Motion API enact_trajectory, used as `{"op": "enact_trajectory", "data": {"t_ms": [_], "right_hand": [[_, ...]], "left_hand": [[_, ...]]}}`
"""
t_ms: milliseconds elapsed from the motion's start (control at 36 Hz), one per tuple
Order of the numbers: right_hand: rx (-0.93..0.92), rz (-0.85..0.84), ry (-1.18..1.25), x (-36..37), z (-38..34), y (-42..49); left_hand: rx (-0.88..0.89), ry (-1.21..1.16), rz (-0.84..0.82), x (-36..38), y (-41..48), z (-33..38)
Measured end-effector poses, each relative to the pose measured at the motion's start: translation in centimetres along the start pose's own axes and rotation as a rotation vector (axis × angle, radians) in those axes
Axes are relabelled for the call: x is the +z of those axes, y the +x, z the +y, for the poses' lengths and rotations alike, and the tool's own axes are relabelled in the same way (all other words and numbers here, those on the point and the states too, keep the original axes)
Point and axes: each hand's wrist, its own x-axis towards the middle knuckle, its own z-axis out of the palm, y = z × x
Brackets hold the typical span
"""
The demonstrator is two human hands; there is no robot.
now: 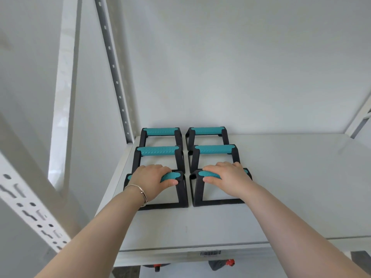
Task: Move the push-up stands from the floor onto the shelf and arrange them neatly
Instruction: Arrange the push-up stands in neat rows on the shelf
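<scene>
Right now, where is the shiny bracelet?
In the head view, left of centre, the bracelet sits just behind the left hand, which grips the front-left push-up stand on the shelf.

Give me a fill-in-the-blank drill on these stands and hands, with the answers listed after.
1. The shelf holds ___ stands in all.
2. They sit in two columns of ___ each.
3. The left hand grips the front-left stand; the right hand grips the front-___ stand.
4. A bracelet circles the ___ wrist.

Missing words: six; three; right; left.
</scene>
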Motion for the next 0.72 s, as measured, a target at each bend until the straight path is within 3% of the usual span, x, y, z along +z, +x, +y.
{"op": "enact_trajectory", "data": {"t_ms": [722], "right_hand": [[0.043,0.092,-0.076,0.63,-0.74,0.06]], "left_hand": [[-0.035,-0.011,-0.053,-0.75,-0.29,0.87]]}}
